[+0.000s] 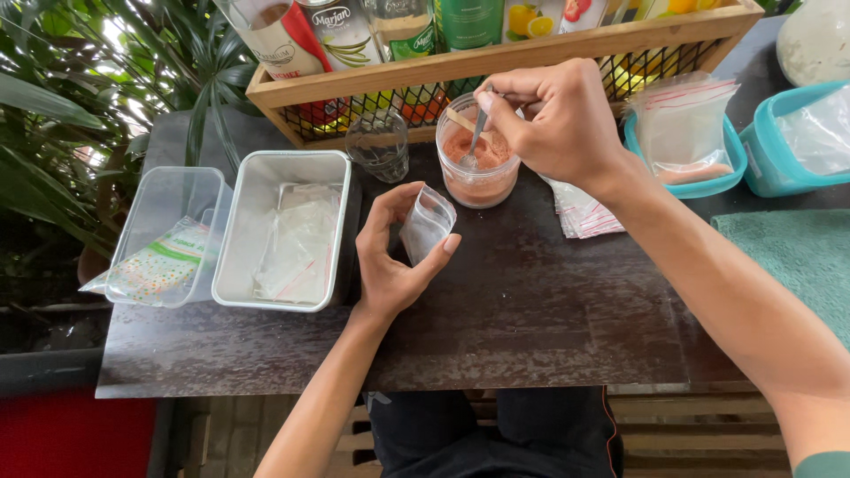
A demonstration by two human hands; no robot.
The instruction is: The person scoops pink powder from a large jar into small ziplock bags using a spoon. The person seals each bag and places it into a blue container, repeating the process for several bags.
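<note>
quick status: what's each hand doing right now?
Left hand: closed around a small clear plastic bag, held open above the table.
Right hand: closed on a spoon, its tip in the cup of reddish powder.

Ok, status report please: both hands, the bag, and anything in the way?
Left hand holds small clear bag open. Right hand dips spoon in tub of reddish powder. Nothing between tub and bag.

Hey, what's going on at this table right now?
A person sits at a dark table. The right hand holds a spoon dipped into a clear tub of reddish powder. The left hand holds a small clear zip bag open beside it. A metal tray with more bags sits to the left.
</note>
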